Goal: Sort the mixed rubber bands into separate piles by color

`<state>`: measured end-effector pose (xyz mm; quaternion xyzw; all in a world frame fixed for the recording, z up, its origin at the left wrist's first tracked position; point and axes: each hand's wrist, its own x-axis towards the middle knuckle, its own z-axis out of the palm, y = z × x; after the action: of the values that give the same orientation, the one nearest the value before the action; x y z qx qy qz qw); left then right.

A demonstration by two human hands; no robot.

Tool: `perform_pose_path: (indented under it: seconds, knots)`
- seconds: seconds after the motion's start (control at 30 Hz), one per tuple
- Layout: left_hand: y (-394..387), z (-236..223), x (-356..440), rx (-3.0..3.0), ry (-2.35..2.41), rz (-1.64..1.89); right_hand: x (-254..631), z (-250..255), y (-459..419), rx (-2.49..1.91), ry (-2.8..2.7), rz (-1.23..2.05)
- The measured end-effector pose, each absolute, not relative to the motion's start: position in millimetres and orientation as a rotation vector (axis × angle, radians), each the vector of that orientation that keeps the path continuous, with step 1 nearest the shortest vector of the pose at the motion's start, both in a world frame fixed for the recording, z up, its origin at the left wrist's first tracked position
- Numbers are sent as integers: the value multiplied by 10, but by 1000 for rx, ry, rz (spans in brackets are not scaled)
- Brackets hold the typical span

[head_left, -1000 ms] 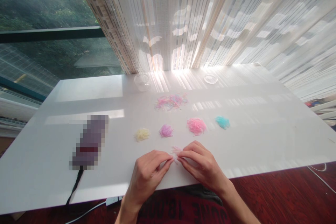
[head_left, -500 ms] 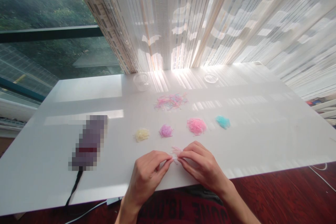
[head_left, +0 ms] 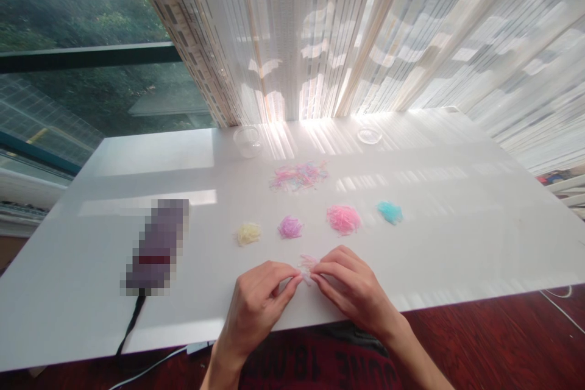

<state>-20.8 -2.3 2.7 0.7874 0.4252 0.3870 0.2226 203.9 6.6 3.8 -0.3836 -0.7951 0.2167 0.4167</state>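
1. Sheer, striped curtains [head_left: 297, 36] hung beyond the smooth white counter [head_left: 457, 225], which was crossed by bright bands of light; dark red flooring [head_left: 457, 332] with a glossy grain showed below its near edge.

2. Near that edge, a small scatter of pale pink strands [head_left: 307, 260] lay between the person's two hands, probably placed close because such fine bits needed near work.

3. The left hand [head_left: 262, 292] was drawn into a pinch, thumb to forefinger, just beside the strands; whether anything was caught in it could not be told.

4. Opposite, the right hand [head_left: 351, 280] made a similar pinch at their right side, covering some of them, and its grip on any strand was equally unclear. Pieces this thin likely called for fingertips rather than palms.

5. Four heaps stood apart in a row beyond: a yellow heap [head_left: 248, 233], a lilac heap [head_left: 290, 227], a larger pink heap [head_left: 343, 219] and a turquoise heap [head_left: 390, 212]. Their gaps presumably stopped the colours from mingling.

6. Farther back, a mixed-colour pile [head_left: 299, 176] spread loose and tangled.

7. At the far side sat a clear round container [head_left: 247, 142] and a shallower clear dish [head_left: 369, 135], perhaps there for elbow room.
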Motion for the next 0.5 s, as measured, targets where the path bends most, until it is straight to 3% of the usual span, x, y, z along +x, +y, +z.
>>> perform_pose_path:
  seconds: [0.5]
  knots:
    - [-33, 28, -200, 2158, 1205, 1055, 2040, 46, 59, -967, -1984, 561]
